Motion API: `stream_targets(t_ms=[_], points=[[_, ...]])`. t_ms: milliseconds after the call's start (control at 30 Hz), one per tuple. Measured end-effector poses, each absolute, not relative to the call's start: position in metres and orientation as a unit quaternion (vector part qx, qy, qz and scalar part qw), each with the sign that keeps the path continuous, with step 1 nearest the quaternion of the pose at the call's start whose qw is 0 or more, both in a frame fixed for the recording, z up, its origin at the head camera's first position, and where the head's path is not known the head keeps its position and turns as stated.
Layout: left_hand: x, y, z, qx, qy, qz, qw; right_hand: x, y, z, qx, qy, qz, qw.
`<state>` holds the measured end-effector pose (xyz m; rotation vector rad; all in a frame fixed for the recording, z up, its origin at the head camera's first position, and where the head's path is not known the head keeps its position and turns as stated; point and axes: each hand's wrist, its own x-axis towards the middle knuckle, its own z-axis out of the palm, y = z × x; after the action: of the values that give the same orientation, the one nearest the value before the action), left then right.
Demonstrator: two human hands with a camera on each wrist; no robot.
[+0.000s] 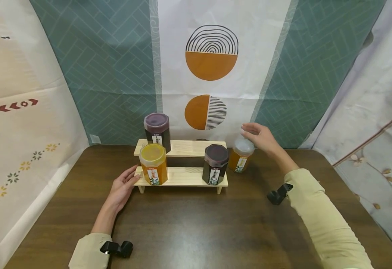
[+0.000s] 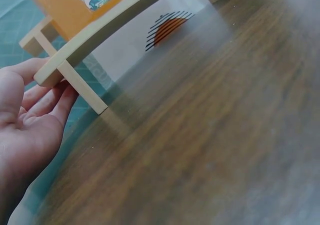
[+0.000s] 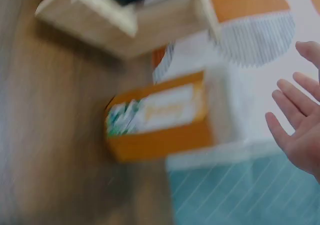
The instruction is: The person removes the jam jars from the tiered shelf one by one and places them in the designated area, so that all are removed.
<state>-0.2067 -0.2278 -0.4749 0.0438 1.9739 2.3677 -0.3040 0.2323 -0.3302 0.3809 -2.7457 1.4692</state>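
My left hand [image 1: 122,188] grips the left end of a two-tier wooden display rack [image 1: 186,176]. In the left wrist view the thumb lies along the lower board [image 2: 82,46] and the fingers go beneath it. Over on the right, my right hand [image 1: 262,140] hovers just above an orange jar with a whitish lid [image 1: 241,158], which stands on the table beside the rack. The right wrist view has the right hand [image 3: 302,122] with fingers spread, apart from that jar's lid, holding nothing.
An orange jar with a yellow lid [image 1: 153,164] and a dark jar with a purple-black lid [image 1: 215,164] stand on the lower tier. Another dark jar with a purple lid [image 1: 157,130] is on the upper tier's left. Patterned cloth [image 1: 115,74] hangs behind the brown table [image 1: 182,228].
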Motion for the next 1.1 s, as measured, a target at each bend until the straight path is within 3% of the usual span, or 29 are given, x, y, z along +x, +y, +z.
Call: stream_targets(t_ms=[267,533,833,1100], points=[[-0.207,-0.231,-0.475,0.017,0.64,0.768,0.03,-0.299,0.166,-0.287,0.16,-0.857,0.489,-0.012],[-0.207,-0.23,-0.475,0.012,0.631,0.775,0.03,-0.3,0.099,-0.267,0.158,-0.833,0.529,-0.036],[-0.207,-0.231,-0.476,0.013,0.63,0.776,0.024,-0.304,0.036,-0.275,0.201,-0.799,0.565,-0.04],[-0.208,-0.23,-0.477,0.009,0.625,0.78,0.018,-0.314,0.001,-0.293,0.218,-0.789,0.567,-0.098]])
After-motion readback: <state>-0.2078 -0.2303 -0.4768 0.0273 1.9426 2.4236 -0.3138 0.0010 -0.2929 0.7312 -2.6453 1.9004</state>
